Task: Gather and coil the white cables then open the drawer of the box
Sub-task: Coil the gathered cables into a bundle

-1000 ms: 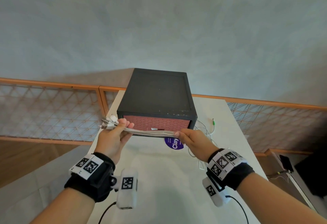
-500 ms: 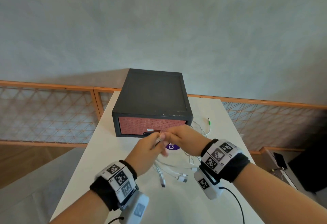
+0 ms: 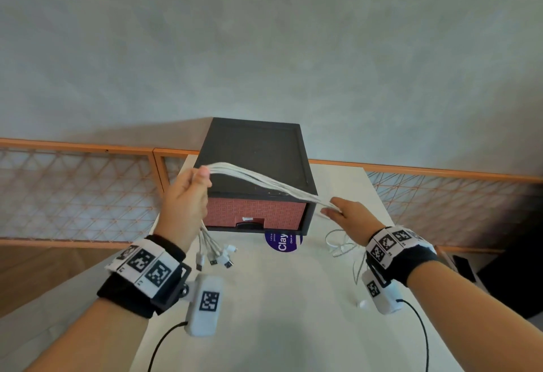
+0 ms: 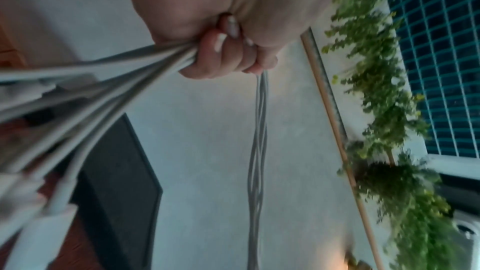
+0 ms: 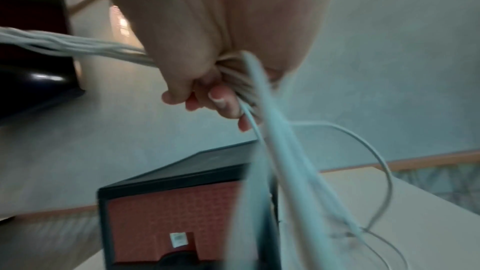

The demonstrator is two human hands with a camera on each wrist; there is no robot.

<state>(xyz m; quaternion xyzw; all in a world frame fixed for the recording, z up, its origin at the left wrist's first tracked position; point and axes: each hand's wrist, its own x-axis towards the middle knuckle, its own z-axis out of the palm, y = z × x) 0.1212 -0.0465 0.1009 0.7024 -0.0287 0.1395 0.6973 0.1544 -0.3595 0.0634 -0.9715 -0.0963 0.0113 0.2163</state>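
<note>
A bundle of white cables [image 3: 264, 182] stretches between my two hands in front of the black box [image 3: 255, 160]. My left hand [image 3: 188, 198] is raised at the box's left and grips the bundle [image 4: 145, 59] in its fist; the plug ends [image 3: 216, 255] dangle below it. My right hand [image 3: 346, 214], lower at the box's right corner, grips the same bundle [image 5: 241, 81], and loose cable [image 3: 338, 243] trails from it onto the table. The box's red drawer front [image 3: 255, 213] is closed, with a dark notch handle [image 5: 179, 258] at its lower middle.
The box stands on a white table [image 3: 279, 313] with a purple round sticker [image 3: 282, 242] just in front of it. An orange-framed mesh railing [image 3: 73, 189] runs behind the table on both sides. Dark objects [image 3: 464, 266] lie right of the table. A small white piece [image 3: 363, 304] lies near my right wrist.
My hands were together just in front of the drawer; they have drawn apart, the left rising up and left, the right moving right, pulling the cable bundle taut between them.
</note>
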